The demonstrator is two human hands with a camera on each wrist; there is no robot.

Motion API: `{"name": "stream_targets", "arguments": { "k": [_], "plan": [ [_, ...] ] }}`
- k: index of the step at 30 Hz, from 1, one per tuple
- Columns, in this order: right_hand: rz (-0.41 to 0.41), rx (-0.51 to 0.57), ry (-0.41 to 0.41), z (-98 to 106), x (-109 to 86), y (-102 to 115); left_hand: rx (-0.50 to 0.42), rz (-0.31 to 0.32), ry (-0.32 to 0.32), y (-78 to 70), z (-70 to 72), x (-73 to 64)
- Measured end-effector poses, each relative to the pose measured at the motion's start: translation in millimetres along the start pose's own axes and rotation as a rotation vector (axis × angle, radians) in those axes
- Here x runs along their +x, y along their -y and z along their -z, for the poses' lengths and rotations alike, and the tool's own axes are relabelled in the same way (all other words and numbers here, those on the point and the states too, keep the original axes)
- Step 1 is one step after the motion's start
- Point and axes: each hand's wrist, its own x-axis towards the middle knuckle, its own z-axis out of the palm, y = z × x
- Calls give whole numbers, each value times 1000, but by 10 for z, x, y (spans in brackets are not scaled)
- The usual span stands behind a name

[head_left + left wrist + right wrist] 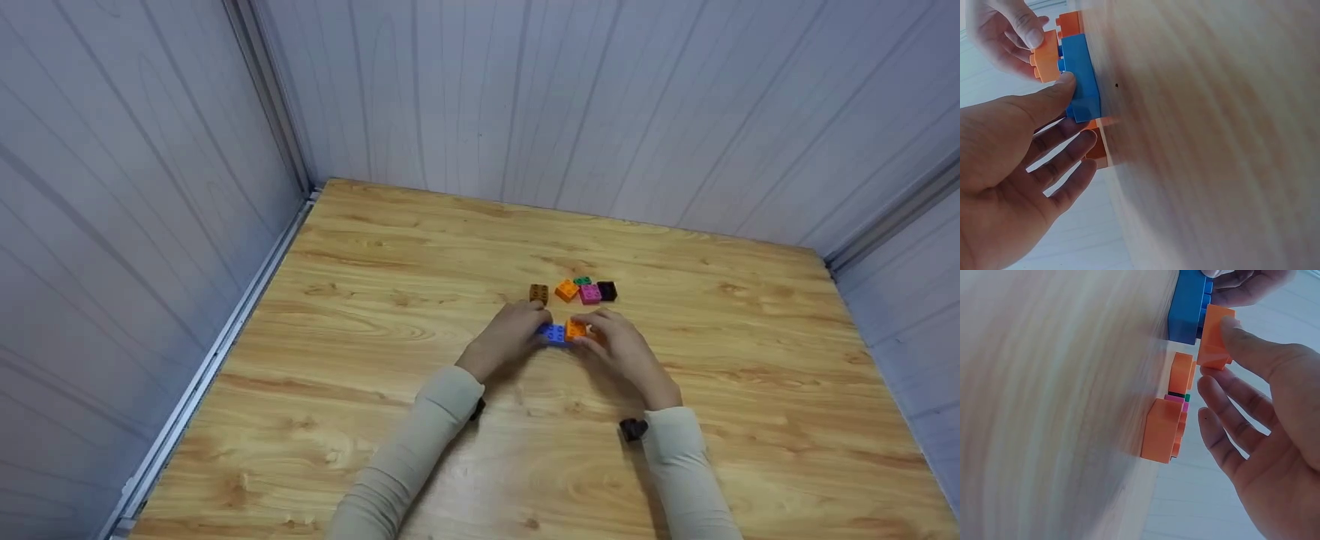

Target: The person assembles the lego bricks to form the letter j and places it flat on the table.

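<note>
A long blue building brick [555,334] lies on the table with its studs up. My left hand [511,331] pinches its left end, thumb on the near side, as the left wrist view shows. Between the thumb and fingers of my right hand [621,346] is an orange brick [575,329]. It sits over the studs at the right end of the blue brick [1186,309]. In the right wrist view the orange brick [1216,337] looks slightly tilted; whether it is pressed fully down I cannot tell.
Just beyond my hands lie a brown brick [538,292], an orange brick [567,290], a green brick [583,280], a pink brick [590,293] and a black brick [607,291]. Pale panelled walls [480,97] border the wooden table [360,315] at the back and sides.
</note>
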Motion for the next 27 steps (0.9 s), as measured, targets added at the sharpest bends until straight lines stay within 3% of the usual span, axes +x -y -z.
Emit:
{"name": "stream_targets", "arguments": {
  "k": [18, 27],
  "plan": [
    [-24, -27, 8, 27, 26, 47, -37, 36, 12, -4, 15, 51],
    [-57, 55, -2, -44, 6, 0, -48, 42, 24, -15, -25, 45]
  ]
}}
